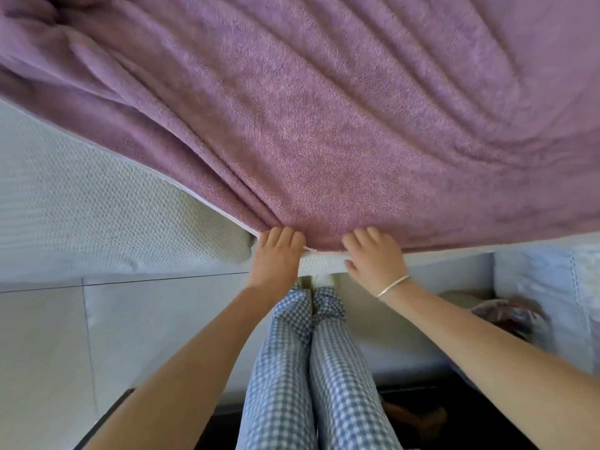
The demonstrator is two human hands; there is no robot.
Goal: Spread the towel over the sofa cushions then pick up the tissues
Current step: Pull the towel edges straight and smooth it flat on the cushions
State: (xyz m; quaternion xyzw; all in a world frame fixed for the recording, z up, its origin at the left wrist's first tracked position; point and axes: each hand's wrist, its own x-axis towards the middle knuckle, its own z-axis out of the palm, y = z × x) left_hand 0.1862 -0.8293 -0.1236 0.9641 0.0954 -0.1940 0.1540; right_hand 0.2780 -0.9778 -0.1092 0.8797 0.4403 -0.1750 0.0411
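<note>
Two grips on towel (324, 125) hem: left hand (276, 258), right hand (376, 259) both clutching near edge — towel wrinkled over sofa cushion (81, 206).

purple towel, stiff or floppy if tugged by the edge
Probably floppy: the purple towel runs in long folds from where the left hand and right hand grip its edge. Its thick fuzzy pile likely grips the textured sofa cover, so it may bunch rather than slide.
</note>
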